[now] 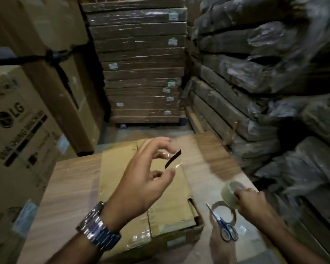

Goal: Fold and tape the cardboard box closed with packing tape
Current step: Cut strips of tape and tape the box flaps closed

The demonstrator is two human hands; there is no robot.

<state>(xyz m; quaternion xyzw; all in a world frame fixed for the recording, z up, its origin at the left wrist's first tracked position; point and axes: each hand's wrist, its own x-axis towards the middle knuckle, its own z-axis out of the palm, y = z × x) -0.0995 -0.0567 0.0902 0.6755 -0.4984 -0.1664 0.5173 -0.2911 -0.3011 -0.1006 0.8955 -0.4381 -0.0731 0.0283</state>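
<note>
Near edge of the wood-grain table [74, 187]: blue-handled steel scissors [224, 224] lie just beside the right hand [251, 203], which grips a clear packing tape roll [229, 191]. The flat brown cardboard box [120, 168] lies mid-table with its flaps folded down. The left hand [147, 174] hovers above it, curled fingers pinching a strip of tape [173, 159].

Step, as judged: drawing out tape. Next move likely calls for laying the strip along the seam, pressing it down, then cutting.

Table [69, 187]: wood-grain top, in the foreground.
Scissors [224, 224]: blue-handled, lay on the table, blades pointing away.
Cardboard ring [229, 205]: lay flat under the scissor blades.
LG carton [17, 130]: stood at left, black print.
Flat cartons [141, 63]: film-wrapped, white-labelled, stacked high straight ahead.
Wrapped bundles [255, 82]: piled at right under grey plastic.
</note>
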